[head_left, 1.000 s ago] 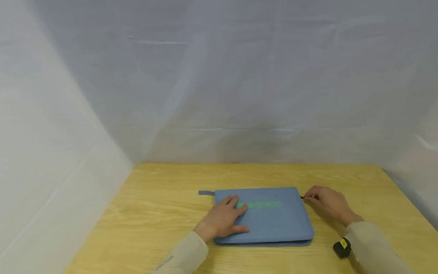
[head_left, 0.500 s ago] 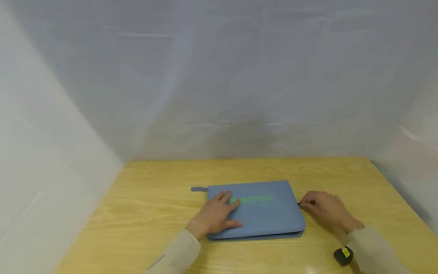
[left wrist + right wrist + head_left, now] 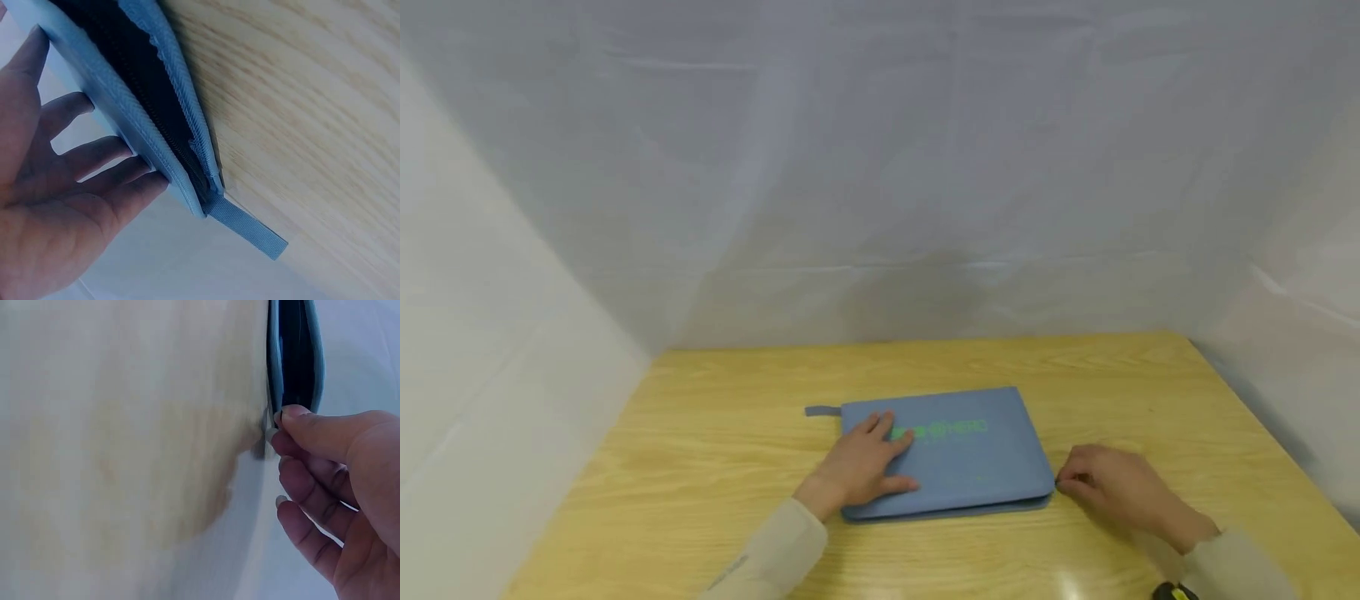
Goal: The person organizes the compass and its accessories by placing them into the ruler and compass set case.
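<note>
A blue zip-around case [image 3: 977,471] with green lettering lies flat on the wooden table. My left hand [image 3: 861,462] rests on the left part of its cover, fingers spread. At the near right corner, the thumb and forefinger of my right hand [image 3: 1123,487] pinch the small dark zipper pull, mostly hidden by the fingertips. Dark zipper teeth show in the gap along the left side [image 3: 162,122] in the left wrist view, where the edges stand apart. The right wrist view also shows a gap [image 3: 295,369] between the edges. A short fabric tab [image 3: 822,411] sticks out at the far left corner.
The wooden table [image 3: 700,492] reaches back to a white sheet [image 3: 880,183] hung behind it, with further sheeting on both sides. A black device with a yellow mark [image 3: 1174,592] shows by the right sleeve at the bottom edge.
My right hand has drawn the zipper pull toward me along the case's right side to the near corner. The left hand stays on the cover. The head view has shifted a little.
</note>
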Demonstrator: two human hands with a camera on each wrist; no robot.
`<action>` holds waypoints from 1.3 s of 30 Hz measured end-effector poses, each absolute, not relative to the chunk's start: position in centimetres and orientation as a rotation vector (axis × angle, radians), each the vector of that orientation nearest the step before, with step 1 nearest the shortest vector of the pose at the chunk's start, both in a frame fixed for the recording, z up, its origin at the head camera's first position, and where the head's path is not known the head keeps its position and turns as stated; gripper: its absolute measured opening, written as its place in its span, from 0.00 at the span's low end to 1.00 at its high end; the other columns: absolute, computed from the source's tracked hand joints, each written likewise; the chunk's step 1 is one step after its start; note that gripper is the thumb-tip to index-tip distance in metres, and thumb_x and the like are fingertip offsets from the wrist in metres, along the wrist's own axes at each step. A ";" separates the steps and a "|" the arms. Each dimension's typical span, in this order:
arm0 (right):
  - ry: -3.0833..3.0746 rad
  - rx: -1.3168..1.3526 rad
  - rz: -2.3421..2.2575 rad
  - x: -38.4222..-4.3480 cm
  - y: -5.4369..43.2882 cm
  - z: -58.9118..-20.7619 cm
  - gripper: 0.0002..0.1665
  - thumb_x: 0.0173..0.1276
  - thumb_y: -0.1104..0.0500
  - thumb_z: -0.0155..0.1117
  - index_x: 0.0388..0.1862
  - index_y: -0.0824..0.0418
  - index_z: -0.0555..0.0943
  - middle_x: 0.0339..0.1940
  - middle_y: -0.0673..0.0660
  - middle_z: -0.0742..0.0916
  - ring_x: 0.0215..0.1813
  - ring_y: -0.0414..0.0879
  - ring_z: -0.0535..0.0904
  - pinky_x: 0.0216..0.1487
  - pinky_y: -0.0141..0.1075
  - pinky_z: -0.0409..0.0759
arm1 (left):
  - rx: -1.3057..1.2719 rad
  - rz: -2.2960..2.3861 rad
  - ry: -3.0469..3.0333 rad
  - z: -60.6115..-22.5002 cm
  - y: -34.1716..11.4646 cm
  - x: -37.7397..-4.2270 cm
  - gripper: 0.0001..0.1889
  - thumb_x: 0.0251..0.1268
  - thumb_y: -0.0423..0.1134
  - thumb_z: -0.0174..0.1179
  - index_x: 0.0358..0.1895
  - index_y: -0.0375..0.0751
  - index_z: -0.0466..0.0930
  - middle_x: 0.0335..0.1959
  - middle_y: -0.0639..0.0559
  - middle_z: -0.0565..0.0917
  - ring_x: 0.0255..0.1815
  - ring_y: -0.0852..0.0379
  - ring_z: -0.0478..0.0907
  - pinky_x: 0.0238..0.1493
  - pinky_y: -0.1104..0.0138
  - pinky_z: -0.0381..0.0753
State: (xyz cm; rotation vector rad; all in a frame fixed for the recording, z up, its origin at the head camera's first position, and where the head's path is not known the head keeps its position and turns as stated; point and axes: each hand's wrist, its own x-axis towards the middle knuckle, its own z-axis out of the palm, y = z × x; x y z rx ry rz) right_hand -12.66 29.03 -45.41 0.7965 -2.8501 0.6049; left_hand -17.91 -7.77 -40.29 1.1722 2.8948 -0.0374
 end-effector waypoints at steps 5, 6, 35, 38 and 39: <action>-2.836 0.815 0.696 -10.6 28.0 -45.3 0.03 0.65 0.52 0.65 0.33 0.43 0.85 0.32 0.33 0.81 0.32 0.29 0.76 0.29 0.31 0.77 | 1.182 -0.008 2.901 -40.2 -8.0 -17.7 0.36 0.62 0.63 0.55 0.67 0.42 0.70 0.67 0.31 0.64 0.66 0.34 0.62 0.61 0.48 0.68; -2.844 0.808 0.736 -10.2 27.7 -45.2 0.04 0.66 0.51 0.65 0.34 0.44 0.86 0.32 0.34 0.81 0.32 0.29 0.76 0.29 0.30 0.77 | 1.178 -0.011 2.905 -40.2 -8.1 -17.7 0.36 0.62 0.63 0.55 0.67 0.43 0.70 0.67 0.31 0.64 0.66 0.34 0.62 0.61 0.49 0.68; -2.927 0.800 1.044 -8.9 18.0 -44.8 0.10 0.66 0.49 0.63 0.36 0.52 0.88 0.30 0.38 0.85 0.32 0.30 0.79 0.31 0.30 0.78 | 1.153 -0.035 2.923 -40.4 -7.6 -17.1 0.36 0.63 0.64 0.53 0.68 0.45 0.69 0.68 0.33 0.64 0.68 0.36 0.61 0.61 0.50 0.67; -2.935 0.802 1.056 -9.1 17.4 -44.8 0.11 0.66 0.49 0.64 0.36 0.52 0.88 0.31 0.38 0.85 0.33 0.30 0.79 0.31 0.30 0.78 | 1.143 -0.034 2.926 -40.3 -7.6 -17.0 0.36 0.62 0.64 0.54 0.68 0.45 0.69 0.68 0.33 0.64 0.67 0.36 0.61 0.61 0.50 0.68; -2.934 0.807 1.059 -9.1 17.2 -44.8 0.11 0.66 0.49 0.64 0.36 0.52 0.88 0.31 0.38 0.85 0.33 0.30 0.79 0.31 0.30 0.78 | 1.138 -0.033 2.927 -40.2 -7.6 -17.0 0.36 0.62 0.64 0.54 0.68 0.45 0.69 0.68 0.33 0.64 0.67 0.36 0.61 0.61 0.50 0.68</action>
